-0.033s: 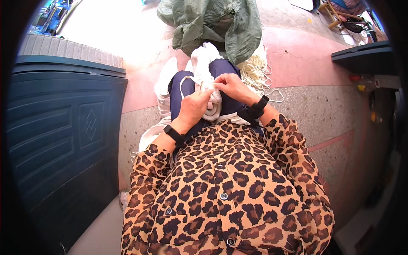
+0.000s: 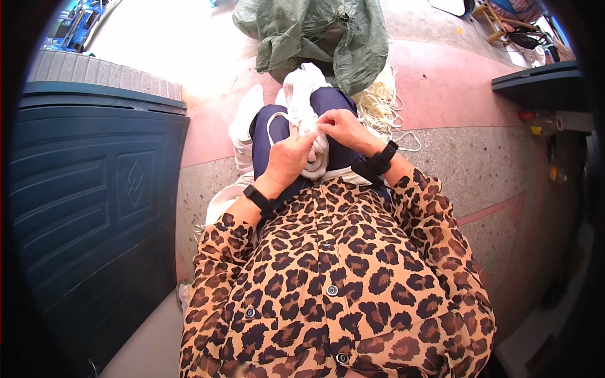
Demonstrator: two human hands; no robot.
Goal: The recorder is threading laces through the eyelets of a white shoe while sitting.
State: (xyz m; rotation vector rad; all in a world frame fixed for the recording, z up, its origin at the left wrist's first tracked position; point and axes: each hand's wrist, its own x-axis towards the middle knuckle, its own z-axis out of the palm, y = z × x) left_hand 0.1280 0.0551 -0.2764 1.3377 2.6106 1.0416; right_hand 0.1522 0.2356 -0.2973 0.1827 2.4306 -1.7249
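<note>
A white lace-up shoe (image 2: 302,82) lies lengthwise over my lap, its toe away from me and its collar close to my waist. My left hand (image 2: 290,157) is closed on the near left side of the shoe, thumb pressed toward the lacing. On the other side, my right hand (image 2: 343,130) pinches a white shoelace at the lacing, its fingertips almost meeting the left thumb. A loop of white lace (image 2: 271,123) bows out to the left of the shoe. The lace ends between my fingers are hidden.
Several white shoes (image 2: 242,135) lie on the floor left of my legs. A heap of cream laces (image 2: 380,104) spreads at the right, beside a green woven sack (image 2: 315,38) in front. A dark blue panelled door (image 2: 94,164) stands at the left, a dark panel (image 2: 535,85) at the right.
</note>
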